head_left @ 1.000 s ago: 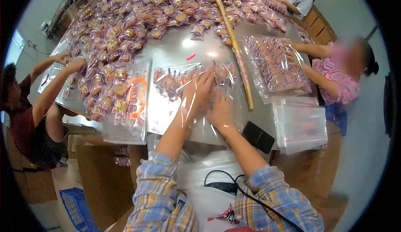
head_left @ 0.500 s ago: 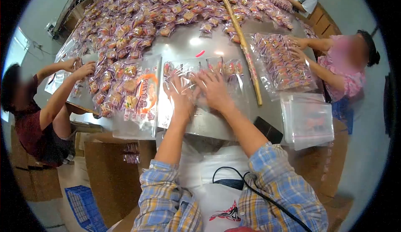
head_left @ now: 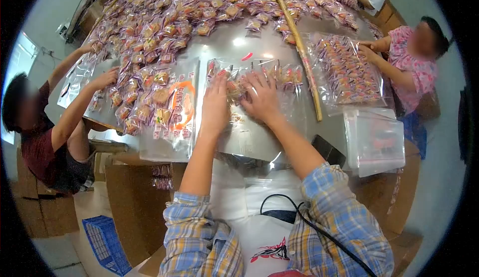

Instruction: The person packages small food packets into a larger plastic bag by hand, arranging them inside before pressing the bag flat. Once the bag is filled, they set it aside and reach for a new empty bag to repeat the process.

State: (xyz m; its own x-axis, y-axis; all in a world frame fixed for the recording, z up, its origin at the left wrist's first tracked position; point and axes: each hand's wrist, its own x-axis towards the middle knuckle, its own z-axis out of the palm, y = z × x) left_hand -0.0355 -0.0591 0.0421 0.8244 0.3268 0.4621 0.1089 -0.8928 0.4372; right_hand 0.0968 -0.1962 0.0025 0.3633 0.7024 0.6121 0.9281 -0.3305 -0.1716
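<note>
Clear bag (head_left: 249,122): lies flat on the desk (head_left: 234,47) before the person, small wrapped snacks (head_left: 282,75) inside at its far end.
Left hand (head_left: 215,105): palm down on the bag, fingers spread flat, gripping nothing.
Right hand (head_left: 262,100): flat on the bag just beside the left, fingers splayed over the snacks.
Printed bag (head_left: 172,112): just left, partly filled.
Wooden stick (head_left: 302,47): to the right.
Co-workers' hands (head_left: 371,52): on another filled bag.

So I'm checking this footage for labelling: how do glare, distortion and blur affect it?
Head view: fisheye bends the table edges, with black corners; lamp glare sits on the steel and on the clear bag under the left hand and right hand; distant snack packets turn soft.
</note>
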